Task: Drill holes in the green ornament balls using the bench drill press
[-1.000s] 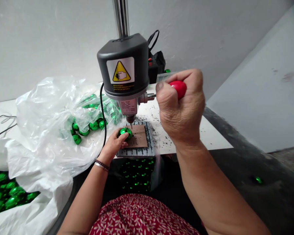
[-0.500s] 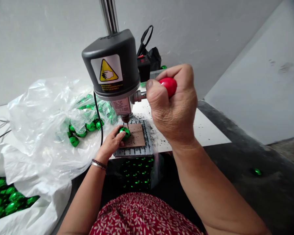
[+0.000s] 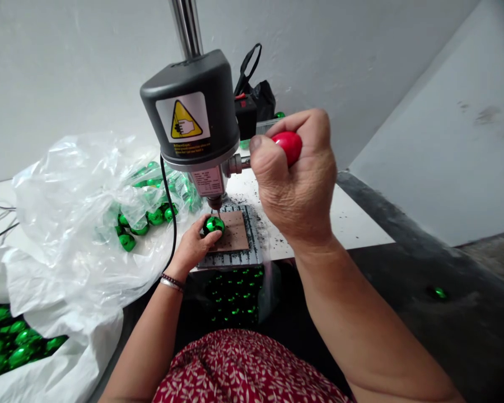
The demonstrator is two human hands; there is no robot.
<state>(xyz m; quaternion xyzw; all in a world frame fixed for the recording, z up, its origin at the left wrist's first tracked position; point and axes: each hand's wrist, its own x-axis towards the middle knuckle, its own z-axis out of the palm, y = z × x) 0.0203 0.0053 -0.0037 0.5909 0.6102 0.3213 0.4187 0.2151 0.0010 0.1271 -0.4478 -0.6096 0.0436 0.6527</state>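
Observation:
A grey drill press (image 3: 189, 112) with a hand-warning label stands in the middle of the table. My right hand (image 3: 294, 179) is wrapped round its lever, whose red knob (image 3: 289, 148) shows between thumb and fingers. Under the thin drill bit (image 3: 219, 214) my left hand (image 3: 195, 242) grips a shiny green ball (image 3: 214, 225) between thumb and fingers. The ball is over a brown board (image 3: 233, 238), which lies on the slotted metal base (image 3: 255, 246). Whether the bit's tip touches the ball, I cannot tell.
Clear plastic bags (image 3: 75, 207) with several green balls (image 3: 155, 217) spread over the left. More balls (image 3: 21, 338) fill a white sack at lower left. A black cable (image 3: 168, 196) hangs beside the drill. Dark shavings litter the white table (image 3: 353, 224). One ball (image 3: 439, 293) lies on the floor.
The green ball has turned in my left hand, and my thumb has shifted lower along its side. My right hand stays on the lever, almost unmoved.

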